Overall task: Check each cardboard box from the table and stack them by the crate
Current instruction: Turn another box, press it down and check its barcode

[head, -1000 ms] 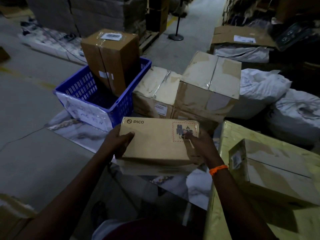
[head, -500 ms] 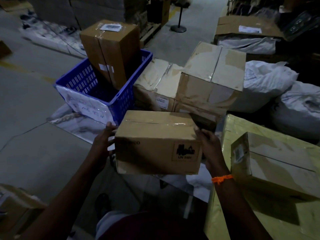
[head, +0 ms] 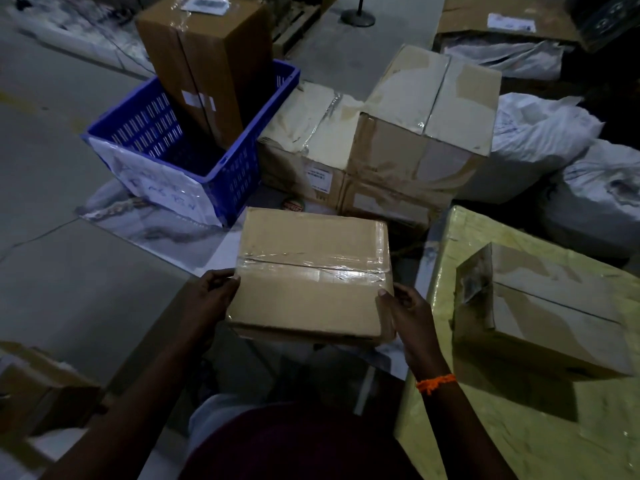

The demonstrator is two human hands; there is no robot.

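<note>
**Box rolled, tape up**

The cardboard box (head: 311, 271) has rolled: printed side gone, taped seam now facing you. Your left grip (head: 211, 301) and right grip (head: 410, 315) clamp its near corners, off the counter's (head: 502, 427) left edge, near the blue crate (head: 235, 183).

This is a warehouse, a big place where goods are kept and packed. The floor (head: 52, 174) is bare grey concrete. Taped cardboard boxes (head: 415, 133) with paper labels sit in piles on it. A blue plastic crate (head: 235, 178) has a tall box (head: 204, 64) standing in it. Big full white sacks (head: 540, 133) lie beside the piles. Far back, a wooden pallet (head: 294, 20) lies on the floor, near a post stand (head: 358, 17).
</note>
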